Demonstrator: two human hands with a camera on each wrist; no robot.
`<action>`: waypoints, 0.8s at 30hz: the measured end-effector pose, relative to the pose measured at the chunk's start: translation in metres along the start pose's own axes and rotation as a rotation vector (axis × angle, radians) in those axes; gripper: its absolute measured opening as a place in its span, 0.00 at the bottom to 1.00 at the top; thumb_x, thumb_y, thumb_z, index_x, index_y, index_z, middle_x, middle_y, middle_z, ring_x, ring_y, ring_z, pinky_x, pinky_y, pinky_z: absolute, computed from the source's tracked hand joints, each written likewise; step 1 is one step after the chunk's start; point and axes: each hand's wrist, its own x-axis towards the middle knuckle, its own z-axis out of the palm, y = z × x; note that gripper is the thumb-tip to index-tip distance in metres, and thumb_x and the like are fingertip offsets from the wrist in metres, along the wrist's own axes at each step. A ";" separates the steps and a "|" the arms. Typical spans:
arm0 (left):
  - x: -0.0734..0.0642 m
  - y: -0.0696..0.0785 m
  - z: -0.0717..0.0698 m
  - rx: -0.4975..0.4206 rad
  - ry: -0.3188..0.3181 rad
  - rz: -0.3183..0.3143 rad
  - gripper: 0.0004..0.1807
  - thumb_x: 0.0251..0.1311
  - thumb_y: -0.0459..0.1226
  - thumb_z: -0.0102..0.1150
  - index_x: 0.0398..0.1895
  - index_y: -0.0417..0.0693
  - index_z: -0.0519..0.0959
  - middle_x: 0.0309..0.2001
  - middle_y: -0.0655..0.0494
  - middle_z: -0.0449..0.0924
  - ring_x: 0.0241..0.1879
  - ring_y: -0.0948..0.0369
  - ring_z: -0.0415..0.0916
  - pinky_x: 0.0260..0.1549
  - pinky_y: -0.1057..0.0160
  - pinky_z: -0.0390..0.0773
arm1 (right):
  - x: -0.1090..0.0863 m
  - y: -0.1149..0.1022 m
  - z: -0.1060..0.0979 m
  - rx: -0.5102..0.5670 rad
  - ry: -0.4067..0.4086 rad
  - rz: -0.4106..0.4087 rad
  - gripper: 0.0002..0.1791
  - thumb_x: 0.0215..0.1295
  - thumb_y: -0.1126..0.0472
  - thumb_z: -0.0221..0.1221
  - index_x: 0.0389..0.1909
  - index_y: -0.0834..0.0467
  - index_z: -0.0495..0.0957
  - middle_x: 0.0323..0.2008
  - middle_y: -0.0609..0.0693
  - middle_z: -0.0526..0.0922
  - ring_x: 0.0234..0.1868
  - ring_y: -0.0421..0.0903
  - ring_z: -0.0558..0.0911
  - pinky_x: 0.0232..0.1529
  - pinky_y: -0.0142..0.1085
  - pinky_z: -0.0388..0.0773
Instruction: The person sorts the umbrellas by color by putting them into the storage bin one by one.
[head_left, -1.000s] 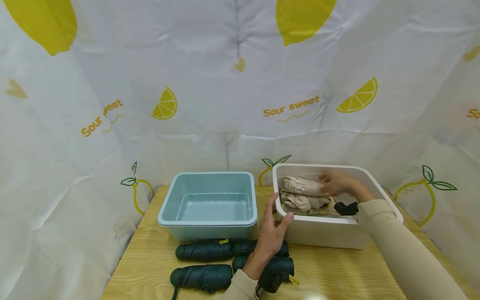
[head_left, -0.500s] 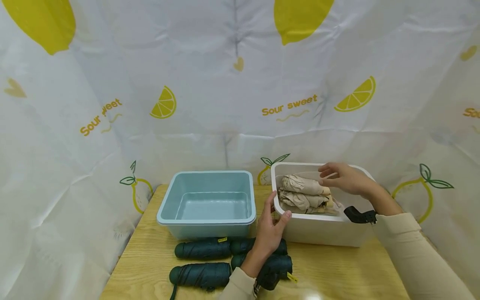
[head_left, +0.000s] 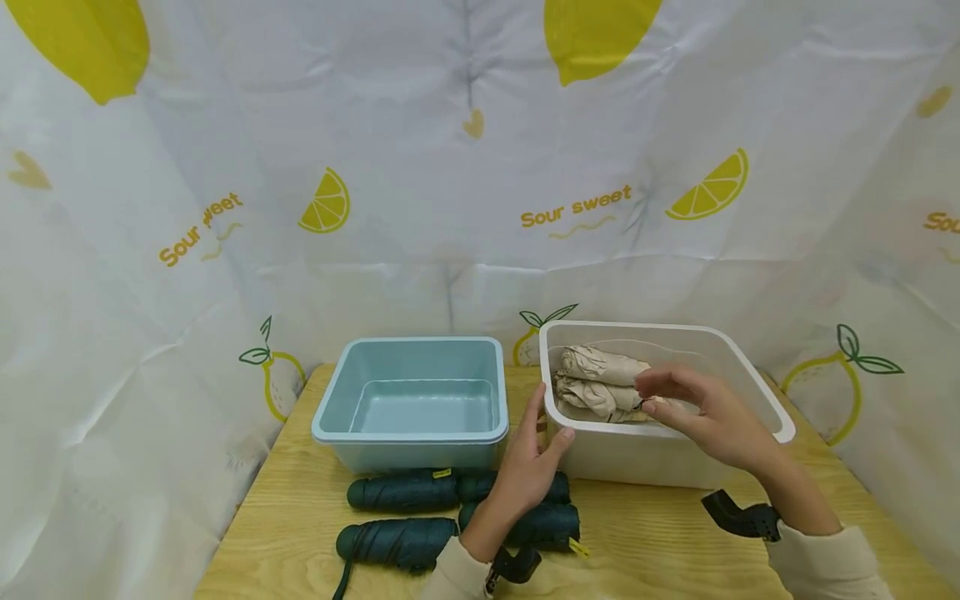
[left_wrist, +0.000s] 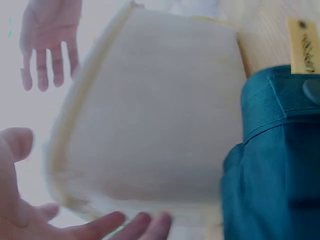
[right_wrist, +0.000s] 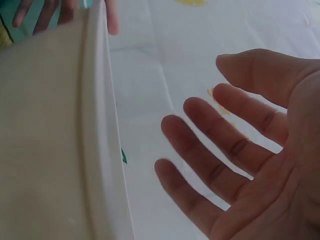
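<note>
1. Head view: A white bin (head_left: pixel 630 457) stands by the far right corner of the desk (head_left: pixel 637 533), with rolled beige bundles (head_left: pixel 600 365) lying inside against its left end. The left hand (head_left: pixel 525 462) rests at the bin's near left corner, its fingers spread and extended, thumb at the front rim and the others along the left side; they touch the corner rather than clench it. The right hand (head_left: pixel 708 421) hovers over the near rim, in front of the bundles, its fingers released and loosely bent. A light blue bin (head_left: pixel 408 437) sits by the desk's far left corner. Between it and the near edge lie four dark green folded umbrellas (head_left: pixel 401 493), in two rows of two, partly behind the left forearm; yellow tags (head_left: pixel 579 547) show on two. A lemon-print curtain (head_left: pixel 412 125) hangs beyond the far edge.

2. Left wrist view: The left hand's extended fingers and thumb stand apart around the bin's corner. A blurred bin wall fills the middle, a dark green umbrella with its tag is close at the right, and the right hand shows at upper left, fingers spaced.

3. Right wrist view: The right hand is released, its fingers slightly bent and separated, beside the bin's rim. Some left-hand fingers show at the rim's upper end.
</note>
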 end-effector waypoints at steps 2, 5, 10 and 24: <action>-0.012 0.008 -0.008 0.067 -0.056 -0.024 0.42 0.74 0.56 0.52 0.83 0.75 0.41 0.79 0.53 0.56 0.71 0.46 0.67 0.57 0.48 0.78 | -0.008 -0.003 0.006 0.024 0.025 -0.023 0.18 0.67 0.71 0.63 0.55 0.53 0.81 0.50 0.37 0.85 0.50 0.31 0.83 0.53 0.21 0.75; -0.031 0.023 -0.025 0.181 -0.147 -0.045 0.40 0.73 0.59 0.52 0.82 0.76 0.44 0.78 0.53 0.61 0.71 0.48 0.69 0.57 0.49 0.78 | -0.017 -0.007 0.017 0.061 0.037 -0.069 0.19 0.65 0.74 0.63 0.53 0.53 0.82 0.48 0.38 0.86 0.48 0.33 0.85 0.51 0.22 0.77; -0.059 0.045 -0.065 0.278 -0.234 0.047 0.30 0.73 0.60 0.51 0.75 0.72 0.64 0.69 0.61 0.74 0.63 0.58 0.76 0.56 0.54 0.79 | -0.027 -0.016 0.036 0.127 -0.010 -0.124 0.18 0.65 0.76 0.62 0.52 0.56 0.81 0.44 0.47 0.87 0.45 0.37 0.85 0.46 0.26 0.80; -0.071 0.031 -0.204 0.548 0.426 0.302 0.17 0.68 0.38 0.65 0.59 0.55 0.82 0.49 0.57 0.87 0.48 0.58 0.83 0.44 0.55 0.83 | -0.047 0.005 0.117 0.221 -0.165 -0.028 0.11 0.70 0.65 0.63 0.51 0.54 0.81 0.44 0.51 0.86 0.40 0.39 0.85 0.40 0.36 0.83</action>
